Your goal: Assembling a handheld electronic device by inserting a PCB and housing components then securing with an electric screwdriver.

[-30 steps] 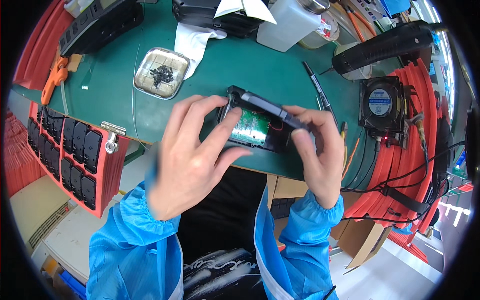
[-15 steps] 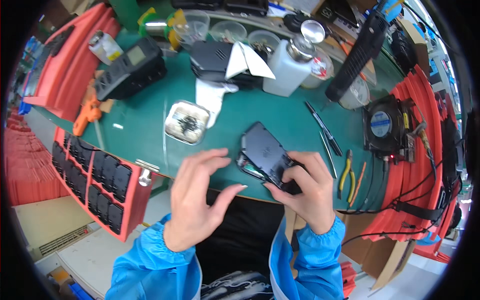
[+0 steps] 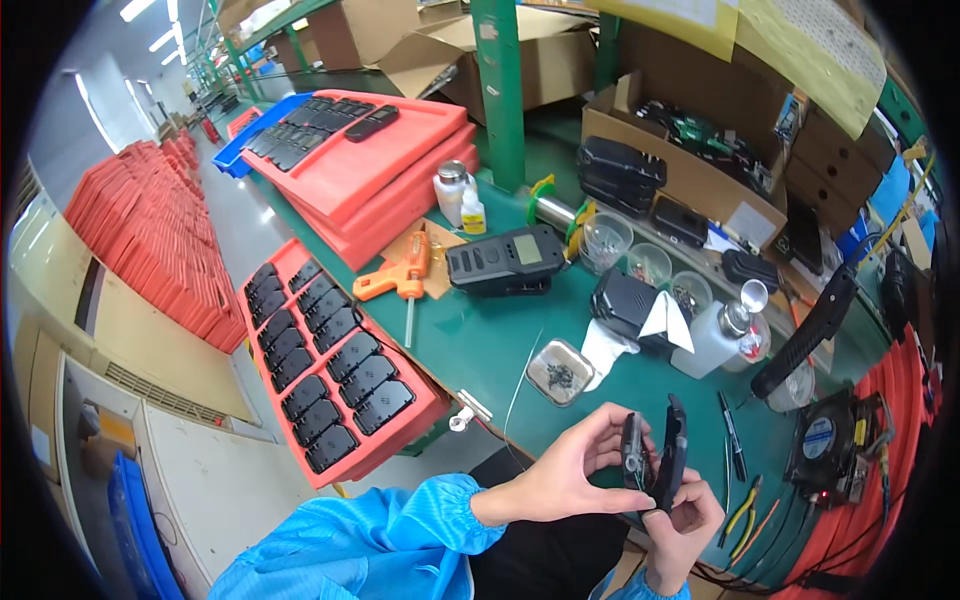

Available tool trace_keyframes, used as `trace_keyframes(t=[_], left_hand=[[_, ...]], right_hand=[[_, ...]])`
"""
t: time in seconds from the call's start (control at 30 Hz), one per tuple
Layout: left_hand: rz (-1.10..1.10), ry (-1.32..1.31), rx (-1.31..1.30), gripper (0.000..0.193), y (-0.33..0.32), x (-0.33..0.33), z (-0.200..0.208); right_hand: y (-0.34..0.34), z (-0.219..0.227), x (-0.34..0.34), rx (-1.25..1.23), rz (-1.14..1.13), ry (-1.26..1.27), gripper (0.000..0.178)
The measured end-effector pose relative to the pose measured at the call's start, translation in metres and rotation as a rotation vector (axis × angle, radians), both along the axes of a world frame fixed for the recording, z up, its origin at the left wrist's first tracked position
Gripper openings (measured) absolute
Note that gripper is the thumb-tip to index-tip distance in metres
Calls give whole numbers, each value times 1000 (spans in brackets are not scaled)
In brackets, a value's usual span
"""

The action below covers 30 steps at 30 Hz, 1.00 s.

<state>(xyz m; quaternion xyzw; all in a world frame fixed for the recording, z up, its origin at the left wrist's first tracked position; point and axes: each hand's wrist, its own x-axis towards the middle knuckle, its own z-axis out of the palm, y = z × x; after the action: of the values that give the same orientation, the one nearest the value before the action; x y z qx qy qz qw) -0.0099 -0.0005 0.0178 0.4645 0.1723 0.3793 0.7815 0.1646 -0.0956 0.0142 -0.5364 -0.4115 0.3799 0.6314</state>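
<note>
Upright above the front edge of the bench, a black handheld device stands parted into two halves with a gap between them. My left hand [image 3: 563, 474] is closed on the half with inner parts showing [image 3: 635, 452], thumb along its lower end. My right hand [image 3: 688, 522] grips the black plastic shell [image 3: 674, 450] from below. The halves come close together at the bottom; whether they touch there is hidden by my fingers. A square metal dish [image 3: 560, 373] with small dark screws lies just beyond my left hand.
A red tray [image 3: 340, 395] of black housings sits at left, with an orange glue gun [image 3: 405, 272] and a radio-like handset [image 3: 508, 258] beyond it. A white dispenser bottle [image 3: 703, 345] stands behind my hands. A marker [image 3: 733, 435], pliers [image 3: 740, 515] and a fan unit [image 3: 825, 440] lie right.
My head view has swung left. The device, earlier lying nearly flat in my right hand, is now raised upright and parted. My left hand has closed on one half.
</note>
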Motion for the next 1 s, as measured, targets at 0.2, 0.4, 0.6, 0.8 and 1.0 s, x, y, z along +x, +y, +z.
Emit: trace_keyframes(t=[0.2,0.4,0.6,0.8,1.0], left_hand=[[70,-65,36,63,3,-1,-5],[87,61,-33,59,0,0,1],[50,22,-16,63,-7,3,-1],[59,-92,-119,70,0,-2,10],[139,-42,-209,86,5,-2,14]], right_hand=[[5,-4,5,-27,14,113,20],[9,-5,0,-33,-17,130,23],[0,-10,1,-25,-26,122,25],[3,-12,3,84,-7,221,20],[10,1,-6,-18,-45,222,52]])
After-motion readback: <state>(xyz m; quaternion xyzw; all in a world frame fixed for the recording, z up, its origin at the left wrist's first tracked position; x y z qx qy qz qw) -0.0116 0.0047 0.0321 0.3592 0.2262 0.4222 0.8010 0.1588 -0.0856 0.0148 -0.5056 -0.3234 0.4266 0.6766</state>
